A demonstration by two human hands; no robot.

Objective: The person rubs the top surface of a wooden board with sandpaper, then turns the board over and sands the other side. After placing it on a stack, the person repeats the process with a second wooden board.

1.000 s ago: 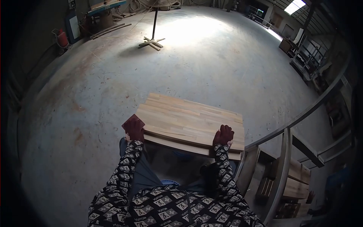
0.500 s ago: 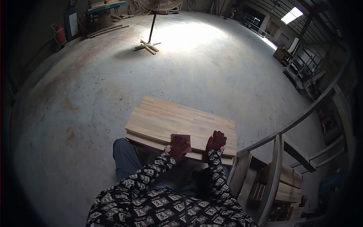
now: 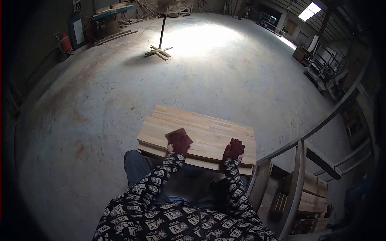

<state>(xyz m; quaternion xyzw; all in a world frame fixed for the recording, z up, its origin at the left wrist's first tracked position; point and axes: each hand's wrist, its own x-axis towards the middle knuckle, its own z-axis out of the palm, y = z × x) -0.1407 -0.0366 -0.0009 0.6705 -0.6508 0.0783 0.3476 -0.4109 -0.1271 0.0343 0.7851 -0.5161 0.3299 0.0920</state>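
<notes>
A stack of pale, strip-jointed wooden boards [image 3: 201, 122] lies in front of me, its near edge close to my knees. My left hand [image 3: 180, 144], in a dark red glove, presses a reddish-brown sheet of sandpaper [image 3: 173, 133] onto the top board, left of its middle. The sheet is turned at an angle and partly hidden under the palm. On the right end of the same stack rests my right hand [image 3: 234, 149], also gloved, with its fingers laid on the wood near the front edge and nothing visible in it.
To my right stands a metal frame [image 3: 298, 176] with stacked wooden pieces [image 3: 313, 201] behind it. Another gloved hand [image 3: 329, 209] shows beyond them. Across the concrete floor [image 3: 100, 120] are a pedestal fan [image 3: 161, 34] and a red fire extinguisher [image 3: 65, 42].
My left hand has slid the sandpaper leftward and farther up the top board, and the sheet has rotated. My right hand stays in about the same place on the wood.
</notes>
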